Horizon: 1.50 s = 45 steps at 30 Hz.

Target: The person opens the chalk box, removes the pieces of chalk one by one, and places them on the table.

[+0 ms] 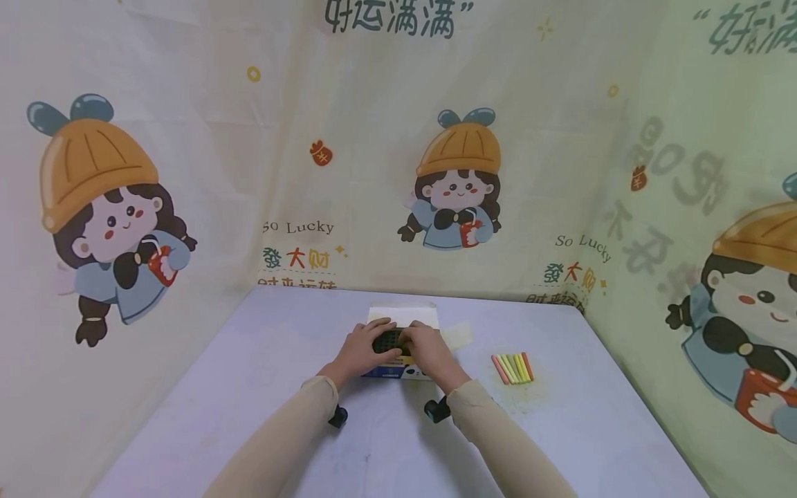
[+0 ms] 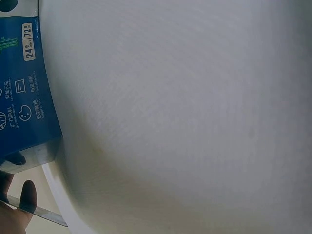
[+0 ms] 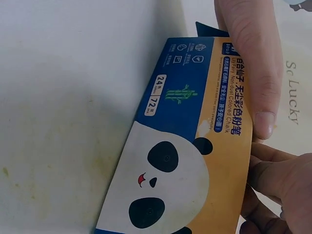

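Observation:
A blue, orange and white chalk box (image 3: 185,146) with a panda face stands on the table, its white lid flap (image 1: 403,315) raised behind. Inside its open top shows a dark grid insert (image 1: 387,340). My left hand (image 1: 366,346) spans the box's left part, fingers over the back of the insert and thumb along the front rim. My right hand (image 1: 426,347) reaches into the right part with bent fingers; its fingertips are hidden, so what they hold cannot be told. A corner of the box (image 2: 29,87) shows in the left wrist view.
Several coloured chalk sticks (image 1: 512,368) lie in a row on the table (image 1: 299,415) to the right. Yellowish chalk dust spreads near them. A pale sheet (image 1: 457,336) lies behind my right hand. Printed cloth (image 1: 373,207) hangs around the table.

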Each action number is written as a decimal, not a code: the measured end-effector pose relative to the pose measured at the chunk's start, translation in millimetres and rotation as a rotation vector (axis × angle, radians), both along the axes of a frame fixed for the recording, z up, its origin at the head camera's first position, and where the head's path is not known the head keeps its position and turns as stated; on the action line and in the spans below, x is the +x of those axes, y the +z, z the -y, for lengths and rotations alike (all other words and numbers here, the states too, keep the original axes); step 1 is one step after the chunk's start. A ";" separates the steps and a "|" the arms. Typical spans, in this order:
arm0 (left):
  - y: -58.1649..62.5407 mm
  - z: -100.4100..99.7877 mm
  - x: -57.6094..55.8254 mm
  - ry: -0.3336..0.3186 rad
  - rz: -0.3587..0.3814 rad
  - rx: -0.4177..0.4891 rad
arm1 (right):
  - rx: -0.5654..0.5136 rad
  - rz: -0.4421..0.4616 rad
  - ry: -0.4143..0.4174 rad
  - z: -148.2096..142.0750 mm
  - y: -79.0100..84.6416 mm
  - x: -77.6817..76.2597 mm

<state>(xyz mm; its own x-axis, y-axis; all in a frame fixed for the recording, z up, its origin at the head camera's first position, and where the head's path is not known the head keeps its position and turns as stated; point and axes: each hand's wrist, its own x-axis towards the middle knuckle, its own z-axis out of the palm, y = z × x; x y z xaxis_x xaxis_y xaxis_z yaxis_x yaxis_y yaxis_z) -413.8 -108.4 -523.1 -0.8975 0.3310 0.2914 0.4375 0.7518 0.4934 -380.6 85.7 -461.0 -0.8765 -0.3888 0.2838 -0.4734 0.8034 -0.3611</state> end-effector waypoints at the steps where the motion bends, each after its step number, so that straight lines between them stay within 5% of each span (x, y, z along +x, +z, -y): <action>1: 0.0 0.0 -0.2 0.000 -0.001 -0.001 | -0.003 0.001 0.000 0.0 0.3 -0.1; 24: 5.6 -1.5 4.0 0.015 0.027 -0.003 | -0.126 -0.045 0.000 -1.5 13.7 -2.0; 45: 8.2 -2.8 6.9 0.026 0.023 -0.016 | -0.246 -0.127 -0.079 -23.6 50.0 -3.3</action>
